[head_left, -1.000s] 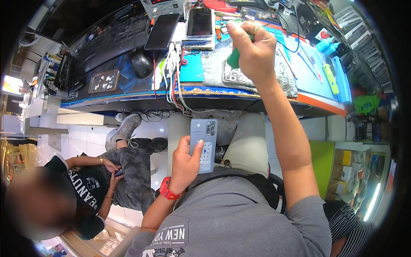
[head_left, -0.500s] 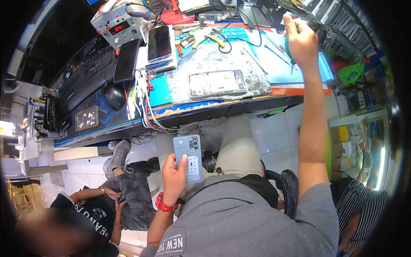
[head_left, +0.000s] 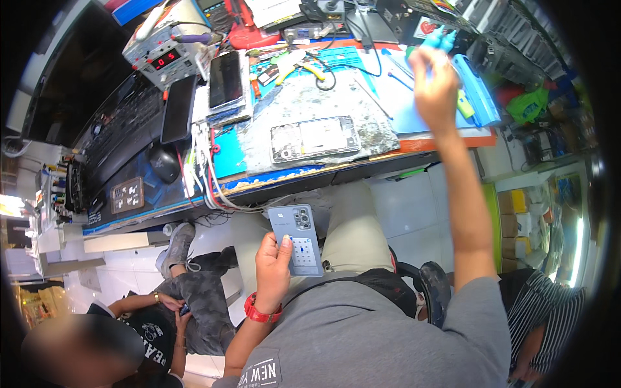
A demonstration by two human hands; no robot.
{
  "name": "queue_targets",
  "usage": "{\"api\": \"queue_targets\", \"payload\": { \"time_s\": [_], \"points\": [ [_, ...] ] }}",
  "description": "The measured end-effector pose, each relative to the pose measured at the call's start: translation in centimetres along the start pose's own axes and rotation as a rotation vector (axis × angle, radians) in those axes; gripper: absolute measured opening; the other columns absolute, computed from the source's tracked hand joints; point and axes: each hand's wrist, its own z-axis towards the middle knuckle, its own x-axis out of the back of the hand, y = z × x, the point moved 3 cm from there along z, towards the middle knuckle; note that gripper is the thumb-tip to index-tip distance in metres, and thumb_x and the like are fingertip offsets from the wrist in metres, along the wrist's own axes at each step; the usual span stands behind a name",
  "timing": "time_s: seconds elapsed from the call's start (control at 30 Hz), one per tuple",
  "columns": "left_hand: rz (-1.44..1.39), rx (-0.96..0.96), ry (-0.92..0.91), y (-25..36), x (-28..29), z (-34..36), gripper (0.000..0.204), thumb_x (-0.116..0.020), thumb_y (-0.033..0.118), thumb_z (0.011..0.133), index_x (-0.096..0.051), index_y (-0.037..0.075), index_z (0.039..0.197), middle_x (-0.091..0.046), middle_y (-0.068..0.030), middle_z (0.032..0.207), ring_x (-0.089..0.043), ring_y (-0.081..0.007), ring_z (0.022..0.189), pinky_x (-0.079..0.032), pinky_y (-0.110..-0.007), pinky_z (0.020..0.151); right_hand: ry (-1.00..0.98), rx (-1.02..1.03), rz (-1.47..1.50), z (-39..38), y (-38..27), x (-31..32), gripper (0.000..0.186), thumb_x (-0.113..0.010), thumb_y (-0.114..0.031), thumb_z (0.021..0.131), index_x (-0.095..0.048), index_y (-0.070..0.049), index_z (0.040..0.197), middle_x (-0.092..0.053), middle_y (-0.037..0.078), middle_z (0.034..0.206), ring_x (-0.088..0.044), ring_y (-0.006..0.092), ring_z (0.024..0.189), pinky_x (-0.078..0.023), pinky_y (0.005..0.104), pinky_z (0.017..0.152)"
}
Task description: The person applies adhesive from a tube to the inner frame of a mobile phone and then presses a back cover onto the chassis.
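A blue-grey phone point(head_left: 303, 249), camera side up, is gripped in my left hand point(head_left: 273, 266) above my lap, the thumb lying across its back. I cannot tell whether it is a whole phone or only its rear cover. My right hand point(head_left: 435, 90) is stretched out over the right side of the bench, above a light blue sheet point(head_left: 404, 110). Its fingers are curled and blurred, and what they hold is hidden. Two light-blue-tipped things point(head_left: 440, 39) stand just beyond them. An opened phone point(head_left: 315, 139) without its back lies on the stained grey work mat point(head_left: 291, 103).
Yellow-handled pliers point(head_left: 301, 68) and other tools lie behind the mat. Two dark phones, one a black phone point(head_left: 178, 110), a mouse point(head_left: 163, 161), a keyboard and a power supply point(head_left: 165, 58) fill the left side. White cables hang over the front edge. A seated person point(head_left: 162, 323) is at my left.
My right hand has come down and left, nearer the sheet. The phone in my left hand has tilted slightly. The whole view has shifted a little.
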Motion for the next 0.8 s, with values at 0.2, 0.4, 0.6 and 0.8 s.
{"api": "queue_targets", "payload": {
  "time_s": [0.2, 0.4, 0.6, 0.8],
  "points": [
    [-0.195, 0.107, -0.257, 0.6, -4.4, 2.0, 0.025, -0.055, 0.025, 0.112, -0.059, 0.001, 0.120, -0.071, -0.0056, 0.112, -0.065, -0.0084, 0.097, -0.054, -0.028, 0.088, -0.658, -0.688, 1.534, -17.9, -11.4, 1.6, 0.043, -0.066, -0.033, 0.105, -0.053, -0.001, 0.132, -0.063, 0.015, 0.136, -0.057, 0.0233, 0.133, -0.044, 0.0427, 0.116],
    [-0.339, 0.322, -0.534, -0.4, -7.4, 2.4, 0.034, -0.055, 0.030, 0.111, -0.058, 0.002, 0.131, -0.069, -0.0033, 0.115, -0.066, -0.0112, 0.104, -0.055, -0.030, 0.092, -0.764, -0.878, 1.675, -21.6, -13.9, 3.1, 0.053, -0.071, -0.039, 0.101, -0.046, -0.005, 0.133, -0.046, 0.025, 0.157, -0.048, 0.0301, 0.144, -0.037, 0.0478, 0.120],
    [-0.302, 0.258, -0.529, -1.9, -7.9, 2.7, 0.036, -0.053, 0.029, 0.112, -0.057, 0.001, 0.135, -0.067, -0.0033, 0.121, -0.063, -0.0085, 0.107, -0.052, -0.028, 0.095, -0.600, -0.845, 1.593, -21.3, -14.4, 3.5, 0.063, -0.076, -0.043, 0.096, -0.043, -0.005, 0.134, -0.047, 0.026, 0.154, -0.049, 0.0313, 0.143, -0.038, 0.0489, 0.119],
    [-0.307, 0.197, -0.484, -2.0, -7.9, 2.9, 0.036, -0.051, 0.030, 0.113, -0.059, 0.002, 0.135, -0.065, -0.0025, 0.123, -0.063, -0.0101, 0.108, -0.051, -0.029, 0.096, -0.559, -0.888, 1.469, -20.8, -14.8, 3.2, 0.059, -0.080, -0.033, 0.094, -0.049, -0.003, 0.134, -0.053, 0.026, 0.150, -0.053, 0.0326, 0.140, -0.040, 0.0499, 0.119]
  ]
}}
